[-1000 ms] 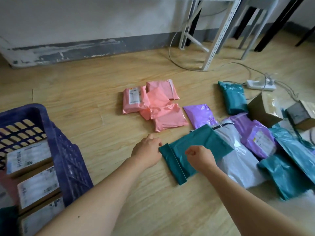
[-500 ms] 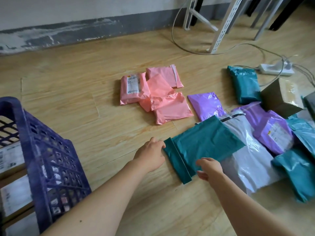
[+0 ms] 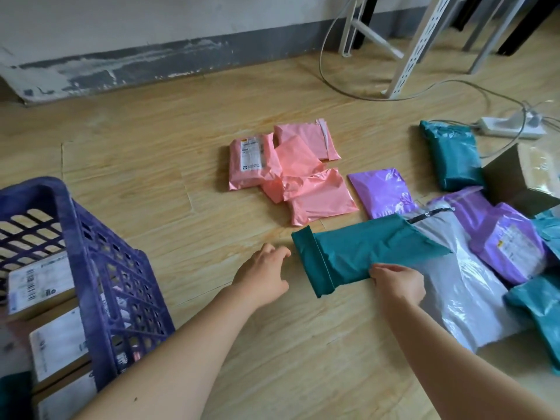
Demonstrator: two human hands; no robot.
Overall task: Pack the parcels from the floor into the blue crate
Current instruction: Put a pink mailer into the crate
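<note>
A flat teal parcel [image 3: 363,250] lies on the wooden floor in front of me, with its folded flap pointing left. My right hand [image 3: 398,284] pinches its near edge, fingers curled under the plastic. My left hand [image 3: 263,274] hovers just left of the flap with loosely curled fingers and holds nothing. The blue crate [image 3: 91,237] stands at the left; several labelled cardboard boxes [image 3: 39,283] lie inside it.
Several pink parcels [image 3: 303,174] lie beyond the hands. Purple parcels [image 3: 381,192], a white one [image 3: 463,286], more teal ones [image 3: 451,156] and a cardboard box [image 3: 515,180] crowd the right. A power strip [image 3: 509,128], cables and white table legs [image 3: 412,56] stand behind.
My right hand slid from the top of the teal parcel to its near edge and took hold of it. The left hand stayed beside the flap.
</note>
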